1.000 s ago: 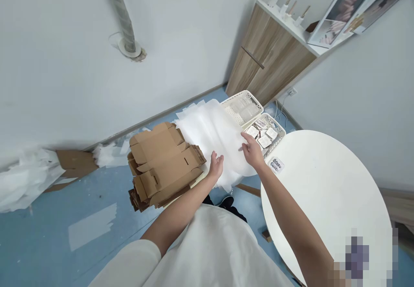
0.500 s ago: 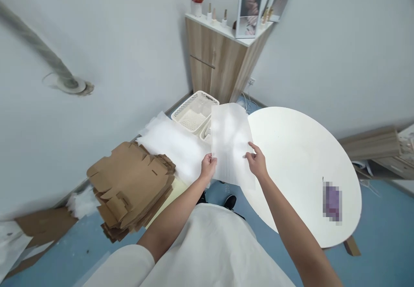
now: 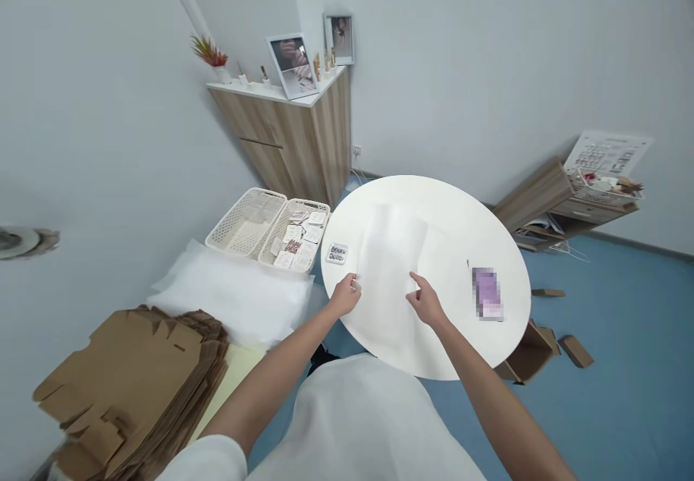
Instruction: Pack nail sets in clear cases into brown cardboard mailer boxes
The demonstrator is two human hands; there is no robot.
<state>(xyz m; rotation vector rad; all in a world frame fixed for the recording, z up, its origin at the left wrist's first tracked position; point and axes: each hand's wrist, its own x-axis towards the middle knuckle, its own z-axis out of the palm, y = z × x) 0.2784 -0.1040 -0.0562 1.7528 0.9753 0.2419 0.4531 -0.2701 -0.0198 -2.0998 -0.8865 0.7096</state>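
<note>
A thin, translucent white foam sheet (image 3: 387, 249) is held over the round white table (image 3: 450, 210), slightly curved. My left hand (image 3: 345, 295) pinches its left edge between thumb and fingers. At the opposite edge my right hand (image 3: 426, 302) grips the sheet, the index finger stretched along it. A small card-like pack with dark printing (image 3: 337, 254) lies on the table just beyond my left hand. To the right of the sheet is a blurred purple item (image 3: 488, 293). Part of the tabletop is hidden by the sheet.
Left of the table are a white basket (image 3: 222, 226), another basket (image 3: 324, 213) with several small packs, a pile of foam sheets (image 3: 217, 286) and stacked flat cardboard boxes (image 3: 130, 372). A wooden cabinet (image 3: 330, 134) stands in the corner. An open carton (image 3: 534, 354) sits by the table.
My view has turned right, and both hands have carried the foam sheet from beside the table to over it. The small printed pack and the packs in the basket now show.
</note>
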